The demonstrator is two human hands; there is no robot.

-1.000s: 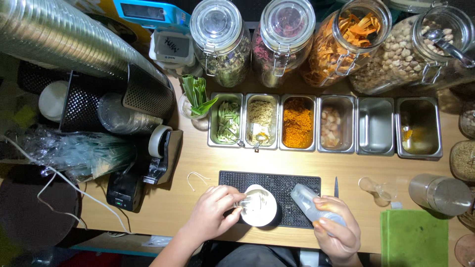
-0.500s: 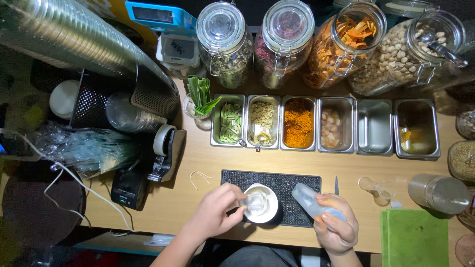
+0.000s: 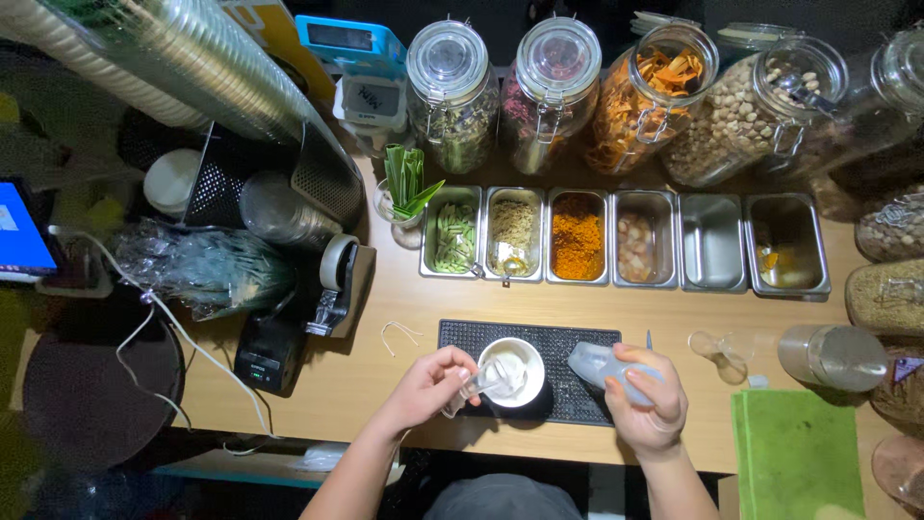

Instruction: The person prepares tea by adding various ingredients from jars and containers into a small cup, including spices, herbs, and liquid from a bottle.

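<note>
A small white cup (image 3: 511, 374) with pale contents stands on a black rubber mat (image 3: 568, 345) near the counter's front edge. My left hand (image 3: 428, 387) is closed on a small clear utensil (image 3: 478, 387) whose tip reaches into the cup from the left. My right hand (image 3: 646, 401) grips a translucent grey squeeze bottle (image 3: 602, 364), tilted with its nozzle towards the cup's right rim.
A row of steel trays (image 3: 714, 241) with toppings runs behind the mat, with several big glass jars (image 3: 452, 91) behind it. A tape dispenser (image 3: 335, 279), a small black device (image 3: 269, 354) and cables lie left. A green cloth (image 3: 794, 453) and a glass jar (image 3: 833, 356) lie right.
My right hand has brought the squeeze bottle slightly closer to the cup. My left hand still holds the utensil in the cup.
</note>
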